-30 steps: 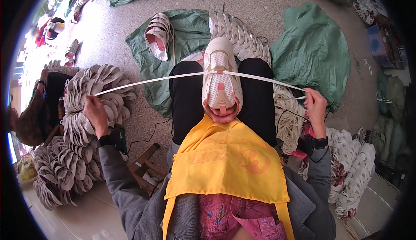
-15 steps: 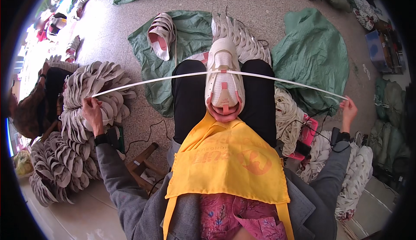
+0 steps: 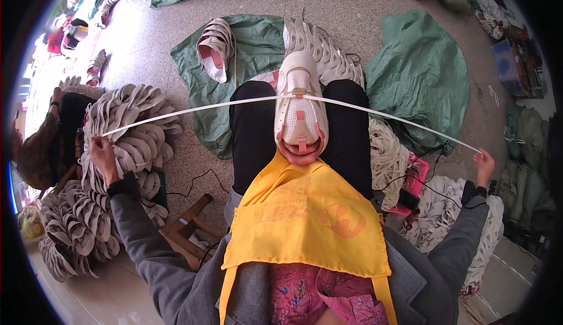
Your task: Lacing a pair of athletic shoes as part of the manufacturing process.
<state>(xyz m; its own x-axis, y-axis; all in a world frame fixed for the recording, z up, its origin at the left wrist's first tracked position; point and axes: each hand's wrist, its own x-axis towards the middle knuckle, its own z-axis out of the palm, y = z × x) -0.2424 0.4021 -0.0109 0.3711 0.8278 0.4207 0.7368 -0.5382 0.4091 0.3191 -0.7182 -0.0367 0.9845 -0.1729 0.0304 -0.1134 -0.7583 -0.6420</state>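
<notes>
A white and pink sneaker (image 3: 299,111) lies toe-away between my knees, on black trousers above a yellow apron (image 3: 305,219). A long white shoelace (image 3: 193,109) runs through its lowest eyelets and stretches out flat to both sides. My left hand (image 3: 102,154) is shut on the lace's left end, out over the stacked uppers. My right hand (image 3: 484,165) pinches the right end, held far out to the right.
Piles of grey shoe uppers (image 3: 126,137) stand at my left. A bundle of white laces (image 3: 390,158) lies by my right thigh. Another sneaker (image 3: 214,49) and more uppers (image 3: 319,41) rest on green sacks (image 3: 419,73) ahead. A wooden stool (image 3: 187,234) sits lower left.
My right hand has drawn its end of the lace further out to the right and down. My left hand has moved slightly further left, so the lace spans wider.
</notes>
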